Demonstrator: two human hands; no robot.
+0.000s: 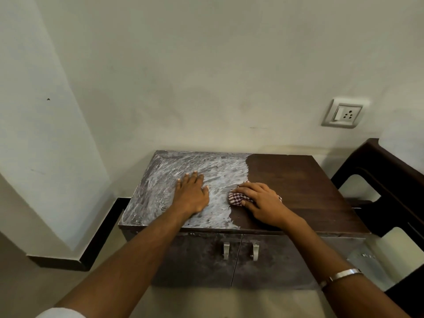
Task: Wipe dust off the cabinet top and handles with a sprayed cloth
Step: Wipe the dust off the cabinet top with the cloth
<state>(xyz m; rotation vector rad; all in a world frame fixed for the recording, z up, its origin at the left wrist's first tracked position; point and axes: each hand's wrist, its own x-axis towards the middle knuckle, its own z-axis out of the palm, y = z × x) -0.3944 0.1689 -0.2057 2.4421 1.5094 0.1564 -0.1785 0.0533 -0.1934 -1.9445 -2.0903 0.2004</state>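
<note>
A low brown cabinet stands against the wall; its top (pixel 298 180) is dark and clean on the right, while the left half (pixel 160 180) is smeared with whitish dust. My right hand (pixel 261 200) presses a red-and-white checked cloth (pixel 237 199) onto the top at the border between the dusty and clean parts, fingers curled over the cloth. My left hand (pixel 191 195) lies flat with straight fingers on the dusty half. Two metal handles (pixel 226 250) (pixel 255 251) hang on the doors below the front edge.
A dark brown plastic chair (pixel 390 193) stands close to the cabinet's right side. A wall socket (pixel 344 113) sits above the chair. Black skirting (pixel 101 237) runs along the wall at the left. Beige floor lies in front.
</note>
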